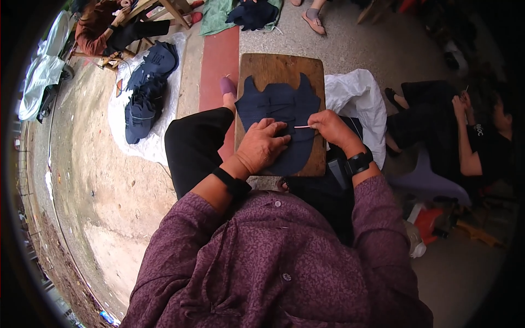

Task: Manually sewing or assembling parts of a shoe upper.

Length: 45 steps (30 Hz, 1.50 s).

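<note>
Just left of the right hand [330, 128] lies the dark blue cloth [280, 97], on a wooden board [284, 62], its long axis running away from the person. That hand pinches a slim pale stick [302, 127] pointing left, its tip near the left hand [263, 144], which covers part of the cloth; I cannot tell whether it grips anything. A cloth pile [146, 98] lies left, a white sack [358, 94] right.
</note>
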Each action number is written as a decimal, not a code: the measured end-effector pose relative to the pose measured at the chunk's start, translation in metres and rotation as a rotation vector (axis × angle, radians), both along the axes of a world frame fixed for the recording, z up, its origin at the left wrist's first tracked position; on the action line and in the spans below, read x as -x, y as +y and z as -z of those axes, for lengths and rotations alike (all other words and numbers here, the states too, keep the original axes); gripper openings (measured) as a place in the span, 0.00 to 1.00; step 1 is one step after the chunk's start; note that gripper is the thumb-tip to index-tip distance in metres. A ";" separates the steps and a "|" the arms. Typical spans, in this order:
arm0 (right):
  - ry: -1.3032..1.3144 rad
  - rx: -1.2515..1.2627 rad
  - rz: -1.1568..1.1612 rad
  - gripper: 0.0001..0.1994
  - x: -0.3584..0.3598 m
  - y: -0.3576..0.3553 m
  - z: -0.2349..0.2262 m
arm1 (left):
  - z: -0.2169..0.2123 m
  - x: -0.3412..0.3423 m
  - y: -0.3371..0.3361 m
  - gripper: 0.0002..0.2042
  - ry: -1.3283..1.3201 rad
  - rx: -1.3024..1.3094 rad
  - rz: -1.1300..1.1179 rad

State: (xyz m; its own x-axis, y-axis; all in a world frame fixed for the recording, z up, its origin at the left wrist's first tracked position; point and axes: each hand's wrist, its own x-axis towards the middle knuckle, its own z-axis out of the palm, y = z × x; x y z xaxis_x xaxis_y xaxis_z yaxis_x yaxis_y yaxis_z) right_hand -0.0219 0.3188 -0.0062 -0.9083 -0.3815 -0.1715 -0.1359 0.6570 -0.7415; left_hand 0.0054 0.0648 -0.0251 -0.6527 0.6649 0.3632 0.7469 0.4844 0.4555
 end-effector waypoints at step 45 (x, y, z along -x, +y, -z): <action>-0.058 -0.442 -0.138 0.28 -0.003 -0.042 -0.035 | -0.003 0.042 0.017 0.05 0.037 0.184 0.077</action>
